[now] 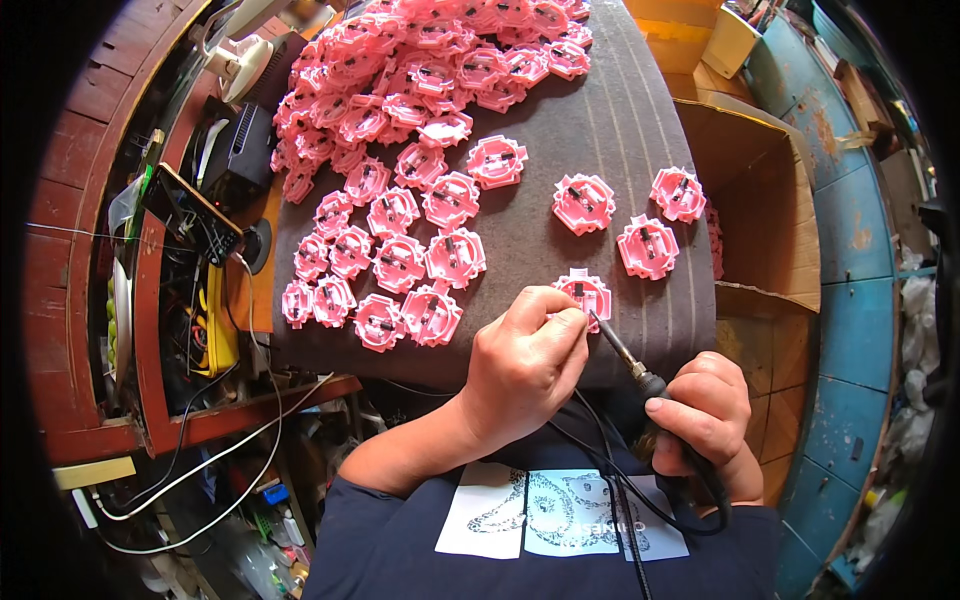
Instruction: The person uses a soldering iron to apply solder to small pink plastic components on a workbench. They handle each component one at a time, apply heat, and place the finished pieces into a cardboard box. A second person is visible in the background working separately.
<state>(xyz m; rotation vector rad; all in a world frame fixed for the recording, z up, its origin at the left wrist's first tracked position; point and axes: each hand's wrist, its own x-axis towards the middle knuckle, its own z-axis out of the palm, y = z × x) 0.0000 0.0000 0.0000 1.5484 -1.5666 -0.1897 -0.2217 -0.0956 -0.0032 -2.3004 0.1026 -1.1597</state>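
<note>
My right hand (708,412) grips the dark handle of a soldering iron (626,353), its metal shaft slanting up and left. The iron's tip meets a pink plastic housing (592,287) at the table's near edge. Over the lower left of that housing, my left hand (530,350) is closed in a pinch, and whatever lies between its fingertips is hidden. Three more pink housings with small black parts inside, one of them a housing (648,247) just beyond, lie apart on the right side of the dark cloth.
A large heap of pink housings (400,90) covers the far left of the cloth-covered table (570,130), with loose rows nearer me. An opened cardboard box (765,200) stands to the right. A phone (195,215) and cables are at left. The iron's black cord (610,450) crosses my lap.
</note>
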